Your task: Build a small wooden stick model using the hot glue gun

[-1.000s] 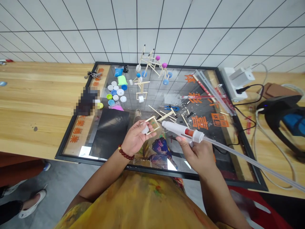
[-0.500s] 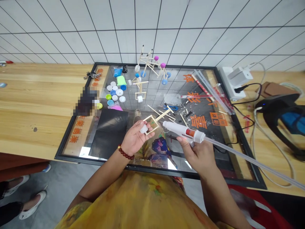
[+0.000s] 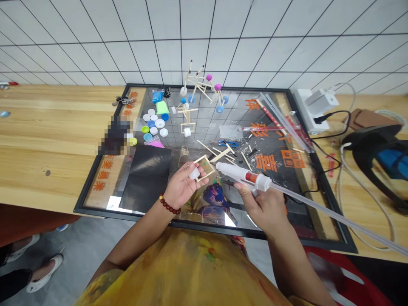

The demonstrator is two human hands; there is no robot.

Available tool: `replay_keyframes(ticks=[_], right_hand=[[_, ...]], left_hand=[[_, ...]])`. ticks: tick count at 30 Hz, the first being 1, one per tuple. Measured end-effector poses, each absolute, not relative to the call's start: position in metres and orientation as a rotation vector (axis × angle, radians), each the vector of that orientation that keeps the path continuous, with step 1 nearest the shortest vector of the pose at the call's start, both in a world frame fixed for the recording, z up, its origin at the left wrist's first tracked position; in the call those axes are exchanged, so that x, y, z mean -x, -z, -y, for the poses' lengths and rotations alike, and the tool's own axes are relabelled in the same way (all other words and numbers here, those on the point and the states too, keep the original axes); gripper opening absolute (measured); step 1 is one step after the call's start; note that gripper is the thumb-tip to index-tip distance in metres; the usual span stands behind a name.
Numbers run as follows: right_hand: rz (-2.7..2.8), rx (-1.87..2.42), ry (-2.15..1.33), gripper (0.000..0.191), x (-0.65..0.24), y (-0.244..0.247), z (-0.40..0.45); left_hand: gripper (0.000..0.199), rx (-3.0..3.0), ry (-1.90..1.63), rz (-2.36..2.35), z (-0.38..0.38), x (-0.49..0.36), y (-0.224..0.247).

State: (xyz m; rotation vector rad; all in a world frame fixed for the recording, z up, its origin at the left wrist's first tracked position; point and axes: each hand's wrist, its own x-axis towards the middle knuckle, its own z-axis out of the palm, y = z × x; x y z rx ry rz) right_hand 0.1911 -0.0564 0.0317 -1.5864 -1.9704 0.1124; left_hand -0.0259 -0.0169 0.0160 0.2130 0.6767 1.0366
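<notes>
My left hand is closed round the near end of a small wooden stick frame, with a white cap at its fingers. The frame is a rectangle with a T-shaped piece reaching away to the upper right. My right hand grips a white glue gun, its nozzle close to the frame's right side. Whether nozzle and wood touch is unclear. A long clear glue stick trails from the gun's rear. Under the hands lies a black-edged glass panel.
Stick models with pink and blue parts stand at the back. Loose bottle caps, clay bags and a black sheet lie left. Stick scraps and blue cutters sit centre; a power strip is right.
The glue gun has shifted slightly left, and its nozzle is nearer the frame. My left hand and the frame have moved slightly right.
</notes>
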Motion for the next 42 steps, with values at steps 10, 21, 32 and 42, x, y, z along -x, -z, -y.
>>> replay_keyframes(ticks=[10,21,32,42], right_hand=[[2.0,1.597,-0.127,0.041,-0.194,-0.037,0.058],[1.995,1.546,-0.099,0.038,-0.192,-0.037,0.058],[1.498,1.68,-0.569,0.038,-0.224,-0.019,0.054],[1.018,2.044,-0.433,0.049,-0.325,-0.002,0.015]], left_hand=[[0.01,-0.204,-1.023,-0.654,0.017,0.027,-0.016],[0.013,-0.265,-1.009,-0.69,0.018,0.026,-0.015],[0.028,-0.503,-1.066,-0.782,0.006,0.019,-0.026],[0.023,-0.117,-1.147,-0.474,-0.002,0.009,-0.038]])
